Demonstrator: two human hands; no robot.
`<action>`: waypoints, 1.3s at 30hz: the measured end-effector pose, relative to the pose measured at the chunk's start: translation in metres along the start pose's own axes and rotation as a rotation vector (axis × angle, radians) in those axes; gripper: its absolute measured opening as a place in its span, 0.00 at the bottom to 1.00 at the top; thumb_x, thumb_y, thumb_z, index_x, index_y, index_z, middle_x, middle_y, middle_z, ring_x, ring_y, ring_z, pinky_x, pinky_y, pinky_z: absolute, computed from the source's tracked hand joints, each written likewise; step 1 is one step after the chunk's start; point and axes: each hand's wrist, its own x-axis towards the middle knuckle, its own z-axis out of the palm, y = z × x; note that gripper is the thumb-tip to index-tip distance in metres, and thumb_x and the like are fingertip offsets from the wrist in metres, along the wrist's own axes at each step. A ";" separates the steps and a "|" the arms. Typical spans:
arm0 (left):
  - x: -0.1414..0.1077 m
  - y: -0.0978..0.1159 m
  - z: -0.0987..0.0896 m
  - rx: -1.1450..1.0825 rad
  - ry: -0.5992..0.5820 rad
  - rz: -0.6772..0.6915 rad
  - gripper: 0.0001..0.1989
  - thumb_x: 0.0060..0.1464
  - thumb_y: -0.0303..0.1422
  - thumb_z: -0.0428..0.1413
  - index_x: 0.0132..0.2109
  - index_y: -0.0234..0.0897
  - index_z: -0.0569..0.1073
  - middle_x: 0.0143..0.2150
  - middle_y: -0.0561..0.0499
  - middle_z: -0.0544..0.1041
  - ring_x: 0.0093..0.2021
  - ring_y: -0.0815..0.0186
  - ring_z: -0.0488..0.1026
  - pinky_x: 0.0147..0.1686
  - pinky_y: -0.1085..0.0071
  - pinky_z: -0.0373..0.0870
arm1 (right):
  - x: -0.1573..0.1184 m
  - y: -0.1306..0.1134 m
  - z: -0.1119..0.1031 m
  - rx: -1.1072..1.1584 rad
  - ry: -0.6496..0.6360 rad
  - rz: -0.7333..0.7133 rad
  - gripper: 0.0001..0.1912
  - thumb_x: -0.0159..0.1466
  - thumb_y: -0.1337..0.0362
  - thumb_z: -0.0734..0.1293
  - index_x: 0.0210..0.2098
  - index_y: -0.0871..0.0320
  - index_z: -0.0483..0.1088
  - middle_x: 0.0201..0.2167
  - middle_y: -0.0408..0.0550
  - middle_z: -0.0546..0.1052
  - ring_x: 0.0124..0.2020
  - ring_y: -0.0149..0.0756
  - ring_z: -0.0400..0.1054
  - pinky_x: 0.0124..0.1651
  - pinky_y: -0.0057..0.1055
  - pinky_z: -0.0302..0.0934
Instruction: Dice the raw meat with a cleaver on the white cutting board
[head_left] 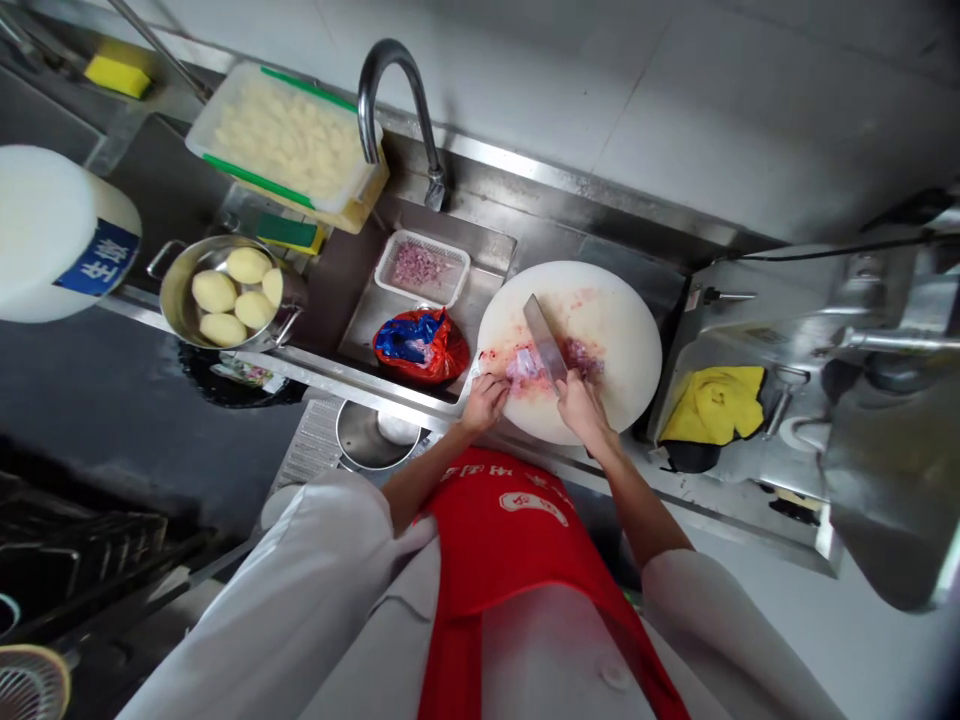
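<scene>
A round white cutting board lies across the sink edge in front of me. My right hand is closed round the handle of a cleaver, whose blade points up and left over the board. Under and left of the blade are pieces of pinkish raw meat, with a darker chopped heap on the right side of the blade. At the board's left edge, my left hand has its fingers curled together beside the meat. Whether those fingers grip a piece is hidden.
A white basket of diced pink meat and a red and blue plastic bag sit in the sink. Left are a pot of peeled potatoes and a lidded tub. A faucet arches behind. Yellow cloth lies right.
</scene>
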 end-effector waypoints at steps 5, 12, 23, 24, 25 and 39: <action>-0.005 -0.001 0.002 -0.027 0.029 -0.014 0.13 0.68 0.37 0.48 0.45 0.38 0.77 0.46 0.44 0.78 0.49 0.61 0.73 0.52 0.59 0.68 | -0.009 -0.024 0.004 -0.005 0.111 0.046 0.23 0.75 0.58 0.47 0.57 0.68 0.62 0.42 0.65 0.79 0.43 0.48 0.75 0.40 0.34 0.61; -0.003 -0.004 -0.002 0.001 0.060 0.008 0.13 0.68 0.36 0.49 0.44 0.37 0.77 0.43 0.44 0.78 0.47 0.60 0.73 0.50 0.59 0.68 | 0.010 -0.018 0.011 0.020 -0.043 -0.030 0.16 0.73 0.62 0.54 0.53 0.65 0.65 0.42 0.61 0.79 0.43 0.46 0.75 0.40 0.32 0.60; -0.009 0.002 -0.001 0.008 0.113 -0.066 0.12 0.67 0.35 0.50 0.40 0.37 0.76 0.43 0.45 0.78 0.47 0.61 0.74 0.50 0.60 0.68 | 0.005 -0.027 -0.013 0.059 0.211 -0.034 0.17 0.74 0.60 0.53 0.52 0.66 0.65 0.38 0.60 0.79 0.38 0.46 0.74 0.39 0.33 0.59; -0.006 0.003 -0.001 -0.003 0.121 -0.071 0.12 0.67 0.35 0.50 0.41 0.37 0.76 0.43 0.45 0.78 0.47 0.61 0.74 0.50 0.60 0.68 | 0.008 -0.028 -0.008 0.050 0.153 -0.024 0.16 0.74 0.61 0.54 0.52 0.66 0.65 0.38 0.60 0.79 0.38 0.45 0.74 0.38 0.33 0.59; -0.002 0.005 -0.001 -0.015 0.123 -0.071 0.11 0.67 0.35 0.50 0.42 0.37 0.76 0.43 0.44 0.78 0.47 0.61 0.73 0.51 0.59 0.68 | 0.010 -0.028 -0.003 0.043 0.098 -0.015 0.16 0.74 0.61 0.54 0.52 0.65 0.65 0.39 0.60 0.79 0.39 0.44 0.75 0.38 0.32 0.59; 0.037 0.002 0.015 0.002 -0.173 0.088 0.12 0.66 0.32 0.50 0.50 0.36 0.75 0.49 0.43 0.75 0.54 0.57 0.69 0.55 0.54 0.68 | 0.004 -0.017 0.033 0.028 -0.034 0.036 0.16 0.73 0.64 0.56 0.55 0.67 0.64 0.45 0.62 0.78 0.47 0.43 0.74 0.43 0.30 0.61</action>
